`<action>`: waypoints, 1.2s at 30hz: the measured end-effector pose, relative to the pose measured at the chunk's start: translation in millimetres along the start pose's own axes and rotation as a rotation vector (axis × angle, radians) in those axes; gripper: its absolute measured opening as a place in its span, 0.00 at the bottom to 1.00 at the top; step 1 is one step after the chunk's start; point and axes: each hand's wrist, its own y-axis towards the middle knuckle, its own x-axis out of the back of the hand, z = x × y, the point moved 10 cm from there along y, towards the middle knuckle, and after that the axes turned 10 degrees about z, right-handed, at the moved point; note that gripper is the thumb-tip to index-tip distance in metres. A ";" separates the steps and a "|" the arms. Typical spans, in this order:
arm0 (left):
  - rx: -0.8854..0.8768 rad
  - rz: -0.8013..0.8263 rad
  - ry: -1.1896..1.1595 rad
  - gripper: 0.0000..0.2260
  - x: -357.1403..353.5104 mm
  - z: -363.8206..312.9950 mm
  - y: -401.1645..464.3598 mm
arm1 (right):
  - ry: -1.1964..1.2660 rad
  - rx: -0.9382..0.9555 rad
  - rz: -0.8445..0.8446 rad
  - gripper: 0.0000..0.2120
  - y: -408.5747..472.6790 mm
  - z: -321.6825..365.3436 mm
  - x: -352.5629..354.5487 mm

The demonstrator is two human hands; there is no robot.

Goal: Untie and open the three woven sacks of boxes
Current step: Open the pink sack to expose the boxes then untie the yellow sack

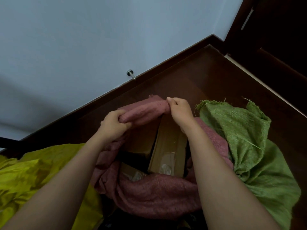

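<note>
Fingers of my left hand (114, 124) and right hand (178, 108) curl tight round the far rim of the pink sack (149, 193), rolling it down over the boxes (167, 151). Yellow sack (29, 176) lies left, green sack (245, 138) right. Uneven pulling could snag weave on a box corner and tear.

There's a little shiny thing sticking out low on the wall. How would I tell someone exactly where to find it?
Start at the pale blue wall and follow it down to the dark wooden skirting board. Just above that board, beyond the pink woven sack, a small silver metal doorstop juts out of the wall. It is the only shiny metal thing there, with cloth and cardboard all around.
</note>
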 end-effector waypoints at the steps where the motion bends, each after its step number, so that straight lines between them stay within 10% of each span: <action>1: 0.005 0.014 -0.161 0.05 -2.0 6.1 -2.3 | 0.025 -0.025 -0.012 0.19 1.8 -4.9 -0.3; 7: 0.104 0.009 -0.827 0.07 -6.2 24.6 -4.6 | 0.050 -0.086 -0.208 0.08 0.3 -20.0 15.4; 15: 0.248 0.040 -0.801 0.09 -9.5 11.7 5.7 | -0.381 0.119 -0.130 0.11 1.6 15.6 -8.6; 20: 0.332 0.009 -0.812 0.10 -1.8 13.4 9.1 | -0.309 0.400 0.281 0.30 -14.4 57.5 -67.8; 24: 0.299 0.134 -0.813 0.16 -6.8 -2.4 -5.4 | -0.403 0.437 0.226 0.14 -15.1 55.9 -75.1; 32: 0.003 -0.366 0.481 0.28 30.3 -30.6 -37.6 | -0.253 0.278 0.165 0.11 -0.6 38.7 -56.5; 36: -0.003 -0.473 0.328 0.22 38.2 -2.7 -47.4 | -0.115 0.180 0.134 0.13 10.6 22.7 -44.4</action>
